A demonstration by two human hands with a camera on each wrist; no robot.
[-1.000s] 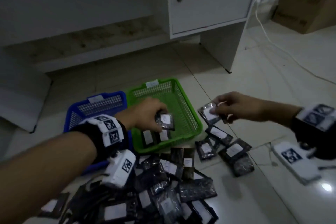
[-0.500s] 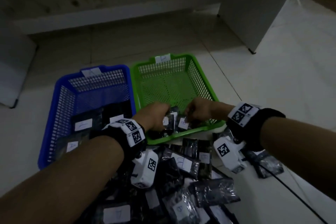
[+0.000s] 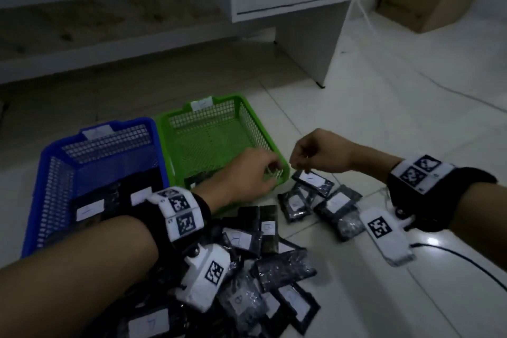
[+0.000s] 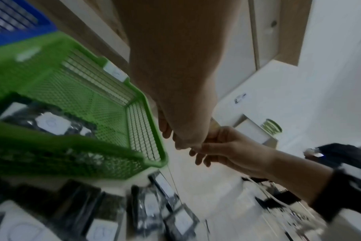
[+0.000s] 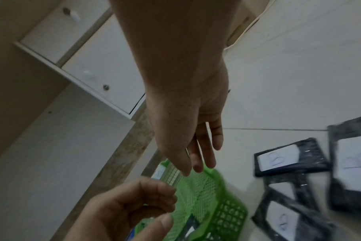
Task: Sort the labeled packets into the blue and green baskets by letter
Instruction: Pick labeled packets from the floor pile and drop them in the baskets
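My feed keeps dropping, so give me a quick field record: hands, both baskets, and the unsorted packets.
left hand: empty, over the near right corner of the green basket, fingers loosely curled
right hand: empty, fingers hanging relaxed above the floor packets right of the green basket
green basket: a few packets at its near end, far part bare
blue basket: left of the green one, several labeled packets at its near end
unsorted packets: piled on the floor in front of both baskets
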